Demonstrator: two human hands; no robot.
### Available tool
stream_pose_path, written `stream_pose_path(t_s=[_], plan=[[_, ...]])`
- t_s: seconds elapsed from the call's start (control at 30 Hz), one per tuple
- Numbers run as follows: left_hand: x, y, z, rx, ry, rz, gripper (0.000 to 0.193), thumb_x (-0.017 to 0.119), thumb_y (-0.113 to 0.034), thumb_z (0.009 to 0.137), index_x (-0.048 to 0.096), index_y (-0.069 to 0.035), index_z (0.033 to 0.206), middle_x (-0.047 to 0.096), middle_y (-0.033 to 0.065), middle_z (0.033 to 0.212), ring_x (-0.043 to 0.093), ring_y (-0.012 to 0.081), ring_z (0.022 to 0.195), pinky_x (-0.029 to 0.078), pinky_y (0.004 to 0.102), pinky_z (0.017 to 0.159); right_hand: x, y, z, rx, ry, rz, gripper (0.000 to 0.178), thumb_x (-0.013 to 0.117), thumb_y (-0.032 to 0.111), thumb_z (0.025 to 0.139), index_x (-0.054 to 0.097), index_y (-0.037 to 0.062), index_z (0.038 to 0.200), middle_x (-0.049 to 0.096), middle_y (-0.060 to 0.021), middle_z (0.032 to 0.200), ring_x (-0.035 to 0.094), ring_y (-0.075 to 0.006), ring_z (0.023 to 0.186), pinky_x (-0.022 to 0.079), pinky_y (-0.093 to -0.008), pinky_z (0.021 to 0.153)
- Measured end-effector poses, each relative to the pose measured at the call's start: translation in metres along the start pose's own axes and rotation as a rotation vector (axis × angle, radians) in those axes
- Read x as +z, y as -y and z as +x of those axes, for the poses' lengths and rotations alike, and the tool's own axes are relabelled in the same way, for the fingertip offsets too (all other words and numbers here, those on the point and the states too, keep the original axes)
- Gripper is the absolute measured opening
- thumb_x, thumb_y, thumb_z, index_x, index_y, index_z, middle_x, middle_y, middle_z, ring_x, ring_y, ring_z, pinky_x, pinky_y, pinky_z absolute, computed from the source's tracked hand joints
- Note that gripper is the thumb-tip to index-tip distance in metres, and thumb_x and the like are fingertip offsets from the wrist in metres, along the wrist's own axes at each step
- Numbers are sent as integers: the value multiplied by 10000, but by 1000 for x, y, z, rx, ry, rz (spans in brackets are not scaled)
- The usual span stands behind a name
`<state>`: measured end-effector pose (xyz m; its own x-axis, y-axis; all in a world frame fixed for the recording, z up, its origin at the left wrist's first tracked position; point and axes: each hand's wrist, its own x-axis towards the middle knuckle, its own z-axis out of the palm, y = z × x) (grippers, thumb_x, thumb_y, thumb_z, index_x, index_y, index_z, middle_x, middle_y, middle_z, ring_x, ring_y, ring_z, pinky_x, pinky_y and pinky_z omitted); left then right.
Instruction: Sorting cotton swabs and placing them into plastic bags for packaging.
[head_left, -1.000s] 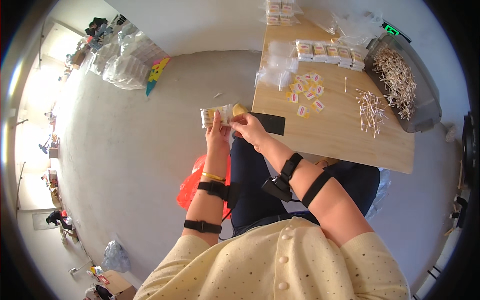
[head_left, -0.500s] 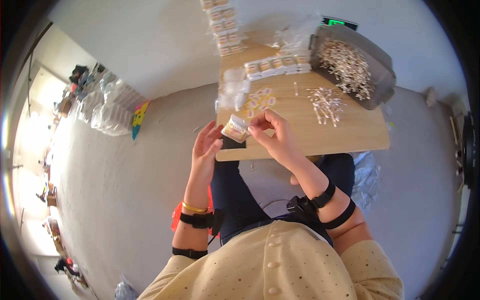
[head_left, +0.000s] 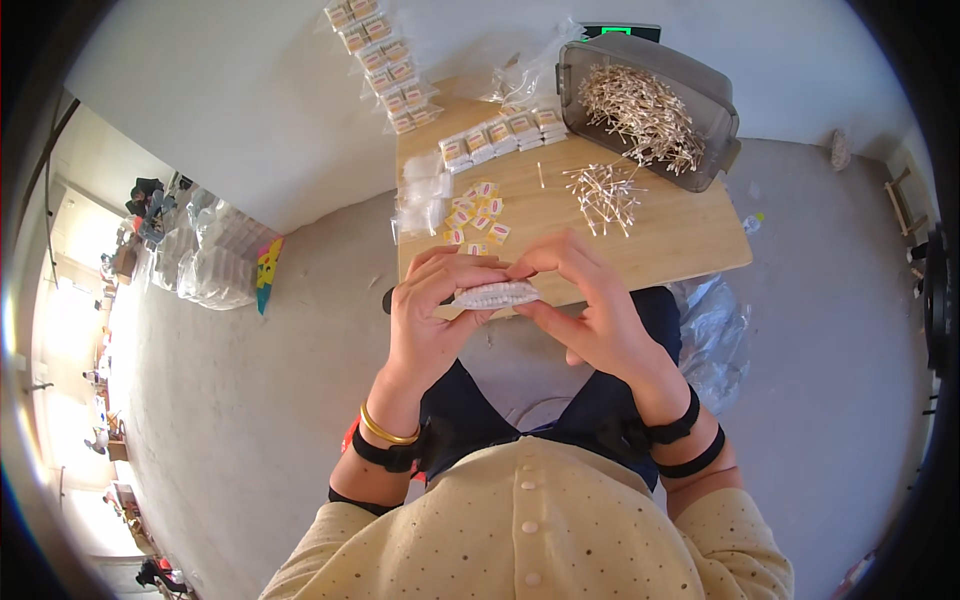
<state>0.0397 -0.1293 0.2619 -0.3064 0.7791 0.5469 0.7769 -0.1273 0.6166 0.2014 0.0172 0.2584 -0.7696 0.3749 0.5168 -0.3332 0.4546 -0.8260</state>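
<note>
Between my two hands, over the table's near edge, is a small clear packet of cotton swabs [head_left: 497, 295], its row of white tips turned up toward me. My left hand [head_left: 432, 305] grips its left side, fingers behind and thumb in front. My right hand [head_left: 590, 305] pinches the right end between thumb and fingers. Just beyond my hands lie several small yellow-and-white cards [head_left: 478, 210]. A pile of clear plastic bags [head_left: 424, 195] sits left of the cards. Farther right, loose cotton swabs [head_left: 604, 196] form a heap, and a single swab [head_left: 541, 175] lies apart.
A grey translucent bin [head_left: 650, 110] full of swabs lies tilted at the back right. Filled packets [head_left: 503, 137] stand in a row at the back, and more are stacked [head_left: 382, 68] at the far left. Plastic sheeting [head_left: 715, 335] is on the floor right of the table.
My left hand, open beside the packet before, has closed on it. The packet has turned so its swab tips face up, and my right hand has shifted to its right end.
</note>
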Motion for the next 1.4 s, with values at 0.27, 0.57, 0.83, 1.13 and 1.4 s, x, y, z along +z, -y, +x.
stream_pose_path(t_s=[0.27,0.57,0.83,1.13,1.4], plan=[[-6,-15,4,161,-44,65,345,846,-35,682,783,-133,1007,769,-12,1025,679,203,926,473,361,944,-7,7,-3,-100,-4,-2,371,770,-47,749,702,71,1093,652,-103,1069,610,-313,1016,495,-393,860],[-7,-24,5,122,-89,33,337,858,-57,709,773,-104,1032,770,9,1030,688,205,954,489,354,933,-8,5,-5,-131,-27,-40,380,776,-47,732,706,75,1085,660,-97,1074,611,-313,1017,494,-394,863],[3,-2,-7,-232,-41,-255,322,847,-38,801,748,-41,1107,774,65,1020,722,191,923,537,311,885,2,-8,1,86,-70,96,286,764,-6,853,710,26,1131,684,-103,1055,647,-246,983,503,-350,875],[18,28,-15,-406,-137,-468,200,792,-108,916,760,-16,1091,777,36,953,708,102,873,545,261,821,18,-40,5,500,-100,431,140,714,77,972,736,10,1092,685,-32,1036,635,-101,975,489,-284,890],[24,43,-13,-432,-149,-433,153,740,-86,960,758,11,1077,776,51,975,708,94,894,540,252,821,28,-76,8,472,-140,393,144,697,121,1005,729,11,1091,711,-32,1023,639,-100,987,489,-270,903]])
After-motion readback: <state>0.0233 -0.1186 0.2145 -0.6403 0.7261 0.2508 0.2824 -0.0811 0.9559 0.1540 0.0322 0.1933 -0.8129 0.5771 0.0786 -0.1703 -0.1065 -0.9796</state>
